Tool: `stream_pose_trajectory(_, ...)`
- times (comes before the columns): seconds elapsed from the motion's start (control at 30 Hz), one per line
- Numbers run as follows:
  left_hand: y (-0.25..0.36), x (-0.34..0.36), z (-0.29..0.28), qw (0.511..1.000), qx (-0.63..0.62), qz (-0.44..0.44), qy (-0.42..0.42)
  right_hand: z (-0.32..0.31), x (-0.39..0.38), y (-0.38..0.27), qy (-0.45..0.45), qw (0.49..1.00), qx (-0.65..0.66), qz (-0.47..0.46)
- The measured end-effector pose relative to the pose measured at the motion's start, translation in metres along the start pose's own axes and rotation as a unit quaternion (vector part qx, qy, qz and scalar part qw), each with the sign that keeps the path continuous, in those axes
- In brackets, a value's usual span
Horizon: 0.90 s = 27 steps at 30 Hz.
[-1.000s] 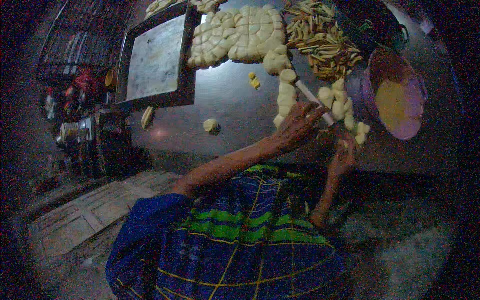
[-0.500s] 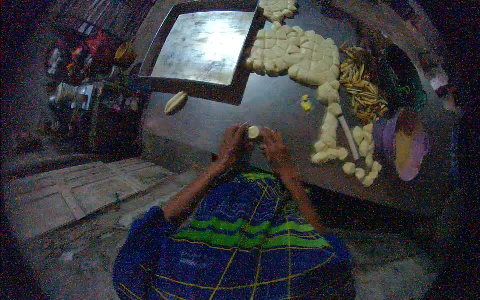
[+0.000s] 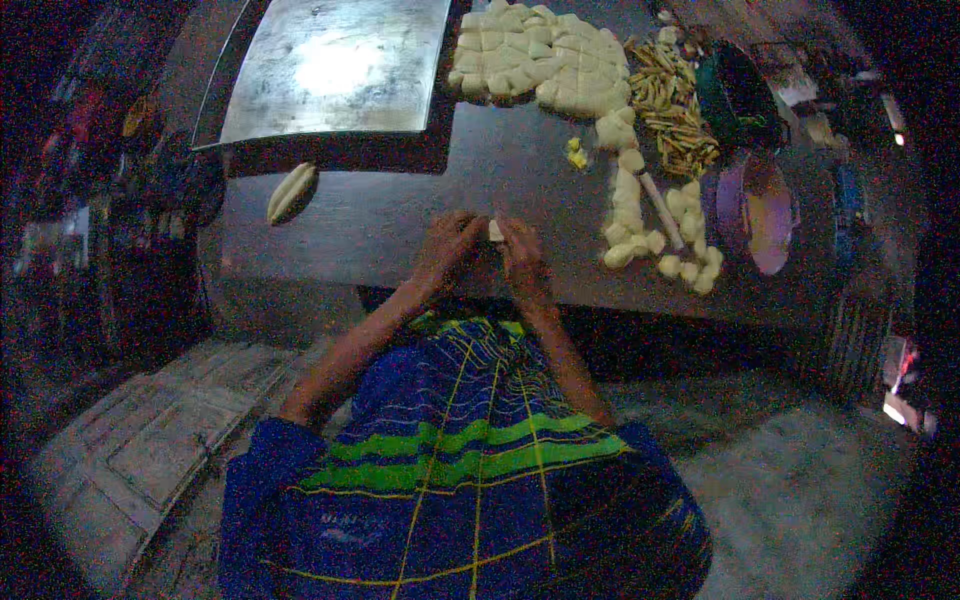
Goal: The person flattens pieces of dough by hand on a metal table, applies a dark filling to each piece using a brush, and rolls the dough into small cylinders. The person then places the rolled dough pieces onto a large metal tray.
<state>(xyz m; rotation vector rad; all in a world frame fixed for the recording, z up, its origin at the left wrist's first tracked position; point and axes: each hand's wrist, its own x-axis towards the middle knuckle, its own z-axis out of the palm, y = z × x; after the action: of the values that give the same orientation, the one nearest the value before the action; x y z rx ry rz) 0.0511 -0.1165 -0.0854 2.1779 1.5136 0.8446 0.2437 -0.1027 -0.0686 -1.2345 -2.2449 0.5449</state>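
A small pale piece of dough (image 3: 495, 231) is pinched between my hands near the table's front edge. My left hand (image 3: 447, 250) presses on it from the left with bent fingers, and my right hand (image 3: 524, 262) closes on it from the right. Much of the piece is hidden by the fingers. A long, grooved dough piece (image 3: 292, 193) lies alone on the left of the table. Toward the right runs a column of dough lumps (image 3: 625, 195), with a pale stick (image 3: 661, 210) beside it.
A shiny metal tray (image 3: 330, 70) covers the back left. Behind my hands spreads a slab of scored dough (image 3: 540, 55). A small yellow lump (image 3: 576, 153), a pile of brownish-yellow strips (image 3: 672, 105), a purple bowl (image 3: 731, 210) and a dark green container (image 3: 738, 92) are farther right.
The whole view has shifted, so the table sits higher and more to the left. The dough piece between my hands showed a round face before; now only a narrower part shows.
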Motion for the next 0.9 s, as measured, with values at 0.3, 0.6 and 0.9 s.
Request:
stream_pose_trajectory(0.3, 0.032, -0.022, -0.011, 0.985, 0.154, 0.04, -0.06, 0.006, -0.027, -0.042, -0.004, 0.975, -0.214, 0.058)
stream_pose_trajectory(0.6, 0.025, -0.016, -0.021, 0.982, 0.175, 0.015, -0.071, -0.022, -0.016, -0.042, -0.059, 0.961, -0.249, 0.106)
stream_pose_trajectory(0.9, 0.019, -0.002, -0.027, 0.982, 0.141, 0.087, -0.087, -0.03, 0.006, -0.038, -0.18, 0.938, -0.272, 0.115)
